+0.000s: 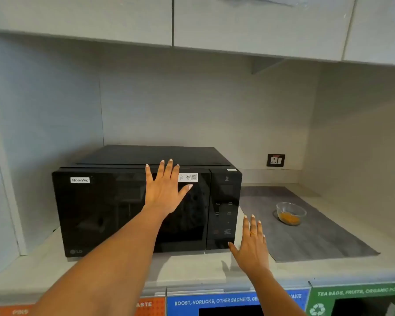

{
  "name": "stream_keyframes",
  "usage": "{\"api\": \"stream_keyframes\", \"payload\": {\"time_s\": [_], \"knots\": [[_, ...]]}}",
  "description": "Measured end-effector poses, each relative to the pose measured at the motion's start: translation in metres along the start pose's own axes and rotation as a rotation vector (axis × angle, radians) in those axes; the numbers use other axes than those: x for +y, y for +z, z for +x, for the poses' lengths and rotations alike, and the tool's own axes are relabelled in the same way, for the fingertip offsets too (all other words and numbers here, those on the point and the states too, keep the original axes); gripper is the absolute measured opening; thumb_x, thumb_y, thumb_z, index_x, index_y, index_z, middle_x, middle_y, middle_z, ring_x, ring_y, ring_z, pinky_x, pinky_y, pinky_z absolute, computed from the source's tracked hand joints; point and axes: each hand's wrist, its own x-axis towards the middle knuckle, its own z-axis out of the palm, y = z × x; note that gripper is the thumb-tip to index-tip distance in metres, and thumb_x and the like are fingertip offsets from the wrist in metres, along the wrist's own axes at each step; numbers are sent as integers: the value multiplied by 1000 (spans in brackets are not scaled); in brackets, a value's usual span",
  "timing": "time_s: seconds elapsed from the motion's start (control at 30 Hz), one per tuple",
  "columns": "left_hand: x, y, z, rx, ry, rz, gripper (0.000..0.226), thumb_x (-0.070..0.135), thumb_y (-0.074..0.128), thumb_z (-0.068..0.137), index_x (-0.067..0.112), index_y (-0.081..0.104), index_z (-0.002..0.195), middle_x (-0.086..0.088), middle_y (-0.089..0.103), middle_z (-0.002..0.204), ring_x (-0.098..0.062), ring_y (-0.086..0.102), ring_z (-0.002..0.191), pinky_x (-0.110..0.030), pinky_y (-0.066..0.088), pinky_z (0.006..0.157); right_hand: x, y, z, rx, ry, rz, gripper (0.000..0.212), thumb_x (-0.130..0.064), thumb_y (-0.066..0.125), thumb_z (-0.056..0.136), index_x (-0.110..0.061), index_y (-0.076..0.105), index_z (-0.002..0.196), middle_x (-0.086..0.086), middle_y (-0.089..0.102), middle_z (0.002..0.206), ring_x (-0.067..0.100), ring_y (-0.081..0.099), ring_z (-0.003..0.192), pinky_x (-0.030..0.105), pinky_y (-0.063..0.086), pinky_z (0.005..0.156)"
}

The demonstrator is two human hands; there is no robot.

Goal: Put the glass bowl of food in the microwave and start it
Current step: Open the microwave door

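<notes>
The glass bowl (290, 213) with orange-yellow food at its bottom sits on the grey mat (317, 233) on the counter (192, 267), well to the right of the black microwave (114, 208) and apart from both your hands. The microwave's door is closed, and a white "Non-Veg" label (80, 180) marks its upper left corner. Your left hand (163, 190) is spread flat against the upper door, fingers apart, thumb near a small white sticker (188, 177). Your right hand (251, 245) is open with fingers apart, holding nothing, just beside the lower right corner of the control panel (224, 210); a ring (253, 233) shows on one finger. Below the counter edge run coloured waste-bin labels (226, 301).
</notes>
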Motion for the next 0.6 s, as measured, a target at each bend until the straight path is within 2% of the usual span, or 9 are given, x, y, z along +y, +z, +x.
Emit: {"api": "stream_keyframes", "payload": {"time_s": [0.17, 0.3, 0.37, 0.5, 0.6], "knots": [[-4, 25, -3, 16, -43, 1, 82, 70, 21, 83, 21, 6, 147, -6, 10, 158, -27, 1, 145, -63, 3, 110, 12, 24, 19, -71, 44, 91, 97, -62, 45, 80, -17, -14, 142, 10, -11, 156, 30, -5, 143, 42, 10, 115], [-3, 34, -2, 65, -45, 21, 85, 71, 24, 81, 21, 6, 147, -7, 14, 156, -27, 3, 145, -65, 6, 109, 10, 43, 32, -105, 45, 223, 101, -60, 55, 77, -18, -9, 143, 8, -6, 157, 29, 2, 144, 43, 15, 115], [-3, 38, -2, 89, -44, 35, 86, 72, 24, 81, 20, 8, 147, -8, 17, 156, -28, 6, 145, -64, 8, 109, 7, 51, 36, -108, 38, 308, 101, -55, 61, 75, -18, -3, 144, 7, 3, 157, 29, 11, 143, 44, 20, 114], [1, 41, -2, 122, -59, 82, 88, 73, 23, 80, 18, 9, 147, -9, 20, 154, -29, 9, 144, -62, 9, 110, 0, 60, 40, -74, 56, 577, 95, -37, 75, 69, -18, 16, 141, 9, 33, 147, 31, 37, 132, 48, 38, 106], [2, 43, -3, 128, -67, 100, 89, 74, 22, 79, 17, 11, 147, -10, 22, 154, -30, 11, 144, -62, 9, 110, -3, 67, 41, -57, 69, 674, 95, -29, 79, 67, -19, 18, 139, 8, 38, 142, 30, 42, 128, 46, 40, 102]]}}
